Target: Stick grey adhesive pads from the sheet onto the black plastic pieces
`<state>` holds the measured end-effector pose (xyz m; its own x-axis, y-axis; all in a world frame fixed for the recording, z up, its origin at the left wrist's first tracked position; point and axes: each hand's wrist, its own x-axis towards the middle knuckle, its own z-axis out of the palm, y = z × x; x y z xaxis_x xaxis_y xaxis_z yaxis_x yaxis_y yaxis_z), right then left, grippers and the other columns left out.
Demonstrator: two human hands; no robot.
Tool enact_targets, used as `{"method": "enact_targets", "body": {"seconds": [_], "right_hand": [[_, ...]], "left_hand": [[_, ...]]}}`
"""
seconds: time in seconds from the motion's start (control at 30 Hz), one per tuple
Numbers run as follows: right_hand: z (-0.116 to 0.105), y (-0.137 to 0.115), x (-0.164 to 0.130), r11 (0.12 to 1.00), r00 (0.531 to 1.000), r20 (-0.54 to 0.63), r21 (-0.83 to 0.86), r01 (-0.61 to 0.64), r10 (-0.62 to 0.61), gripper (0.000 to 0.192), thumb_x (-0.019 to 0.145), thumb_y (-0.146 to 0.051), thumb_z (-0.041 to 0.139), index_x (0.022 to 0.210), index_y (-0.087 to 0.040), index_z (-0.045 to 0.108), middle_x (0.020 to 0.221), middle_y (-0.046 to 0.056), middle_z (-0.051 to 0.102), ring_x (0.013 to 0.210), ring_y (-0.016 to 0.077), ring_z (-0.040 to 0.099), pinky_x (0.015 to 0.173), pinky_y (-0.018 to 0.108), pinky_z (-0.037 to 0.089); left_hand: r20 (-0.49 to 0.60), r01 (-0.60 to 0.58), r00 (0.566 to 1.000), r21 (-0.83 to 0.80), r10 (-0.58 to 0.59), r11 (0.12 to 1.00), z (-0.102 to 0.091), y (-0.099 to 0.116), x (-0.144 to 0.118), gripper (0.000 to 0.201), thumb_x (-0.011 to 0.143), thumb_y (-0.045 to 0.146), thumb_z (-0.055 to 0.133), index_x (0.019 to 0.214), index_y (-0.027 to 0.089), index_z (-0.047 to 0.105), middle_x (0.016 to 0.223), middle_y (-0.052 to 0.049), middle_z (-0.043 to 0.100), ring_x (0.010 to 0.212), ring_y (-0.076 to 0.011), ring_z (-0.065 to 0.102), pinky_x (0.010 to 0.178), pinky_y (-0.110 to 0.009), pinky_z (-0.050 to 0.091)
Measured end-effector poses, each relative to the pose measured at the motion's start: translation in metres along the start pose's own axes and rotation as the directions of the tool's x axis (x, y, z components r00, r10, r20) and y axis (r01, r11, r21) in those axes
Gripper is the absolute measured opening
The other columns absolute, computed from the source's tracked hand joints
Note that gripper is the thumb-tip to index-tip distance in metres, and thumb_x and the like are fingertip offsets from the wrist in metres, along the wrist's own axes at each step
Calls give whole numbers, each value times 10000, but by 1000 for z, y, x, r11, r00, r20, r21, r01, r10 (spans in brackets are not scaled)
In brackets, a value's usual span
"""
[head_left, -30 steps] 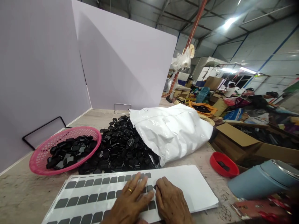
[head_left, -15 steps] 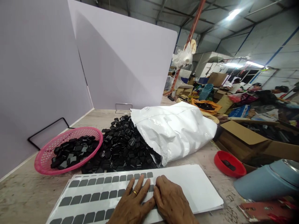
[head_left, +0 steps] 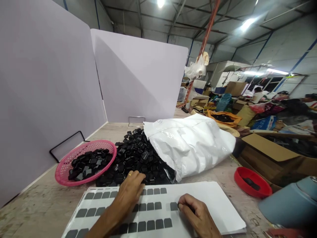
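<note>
My left hand (head_left: pixel 131 185), with a ring on one finger, reaches over the sheet to the near edge of a pile of small black plastic pieces (head_left: pixel 138 152). Its fingers bend down there and the fingertips are hidden. My right hand (head_left: pixel 195 213) is closed, thumb and forefinger pinching the edge of a grey sticker (head_left: pixel 174 206) with cut corners. This sticker sits apart from the rows, to the right of the middle one. Beneath both hands lies a white sheet (head_left: pixel 208 198) on a stack, bearing three rows of like grey stickers.
A pink basket (head_left: pixel 60 172) of black pieces stands left of the pile. The white bag (head_left: pixel 193 142) lies open-mouthed behind the sheet. At right are a red dish (head_left: pixel 239 178), a blue-grey bottle (head_left: pixel 284 205) and a cardboard box (head_left: pixel 269 147). Pale panels (head_left: pixel 138 76) stand behind; people are farther off.
My hands have parted. The left moved from the sheet forward to the pile; the right shifted right, with a grey sticker at its fingertips. The last place in the middle row is now bare.
</note>
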<state>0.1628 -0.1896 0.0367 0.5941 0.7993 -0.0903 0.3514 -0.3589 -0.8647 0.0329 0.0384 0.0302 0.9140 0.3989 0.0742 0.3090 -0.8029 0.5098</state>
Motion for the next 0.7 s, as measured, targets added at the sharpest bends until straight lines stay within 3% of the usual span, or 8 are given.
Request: {"method": "enact_targets", "body": {"seconds": [0.23, 0.37, 0.43, 0.5, 0.6, 0.63, 0.7], "right_hand": [[1, 2, -7, 1000, 1000, -17, -29, -2, 2, 268, 871, -414, 433, 749, -198, 533, 699, -7, 538, 716, 192, 509, 654, 272, 374], [1, 8, -8, 996, 996, -79, 89, -30, 37, 279, 853, -446, 495, 826, -198, 618, 765, 9, 598, 765, 200, 531, 688, 274, 395], [6, 9, -8, 964, 991, -84, 253, -76, 101, 306, 806, -467, 572, 894, -190, 666, 732, -3, 578, 663, 163, 503, 596, 258, 373], [17, 6, -7, 868, 989, -31, 484, -113, 146, 367, 753, -467, 648, 975, -175, 679, 670, -34, 519, 518, 98, 415, 482, 229, 291], [39, -1, -4, 651, 990, 79, 747, -136, 116, 428, 697, -409, 732, 1046, -168, 670, 617, -70, 478, 393, 32, 303, 397, 197, 199], [46, -3, -4, 593, 990, 106, 793, -142, 95, 429, 677, -375, 754, 1043, -167, 675, 602, -74, 482, 373, 24, 289, 382, 191, 192], [58, -5, -3, 506, 988, 139, 849, -153, 65, 429, 635, -304, 782, 1031, -166, 689, 573, -80, 486, 356, 17, 279, 369, 183, 190]], "left_hand": [[19, 82, 997, -97, -81, 992, 4, -10, 32, 86, 743, 134, 516, 713, 183, 580, 816, -54, 550, 865, -247, 490, 788, -369, 351], [-10, 97, 994, -286, -105, 953, -7, -8, 27, 138, 836, 282, 439, 742, 198, 494, 745, -5, 511, 747, -181, 489, 703, -304, 369], [34, 126, 992, -454, -125, 882, -10, 0, 18, 188, 869, 369, 398, 808, 203, 462, 671, 20, 499, 641, -150, 486, 609, -264, 377], [155, 199, 980, -720, -125, 665, -6, 11, 6, 232, 849, 430, 479, 865, 201, 445, 658, 23, 541, 566, -120, 486, 527, -225, 352], [343, 346, 938, -926, -47, 154, 10, 32, -14, 353, 749, 419, 696, 877, 181, 469, 751, -19, 633, 530, -71, 492, 489, -183, 309], [376, 377, 926, -925, -26, 54, 17, 38, -20, 379, 720, 410, 740, 866, 173, 483, 746, -20, 638, 513, -57, 482, 476, -173, 297], [406, 404, 914, -913, -27, -53, 27, 45, -28, 413, 679, 409, 787, 857, 167, 504, 679, 0, 619, 477, -42, 456, 442, -160, 262]]}}
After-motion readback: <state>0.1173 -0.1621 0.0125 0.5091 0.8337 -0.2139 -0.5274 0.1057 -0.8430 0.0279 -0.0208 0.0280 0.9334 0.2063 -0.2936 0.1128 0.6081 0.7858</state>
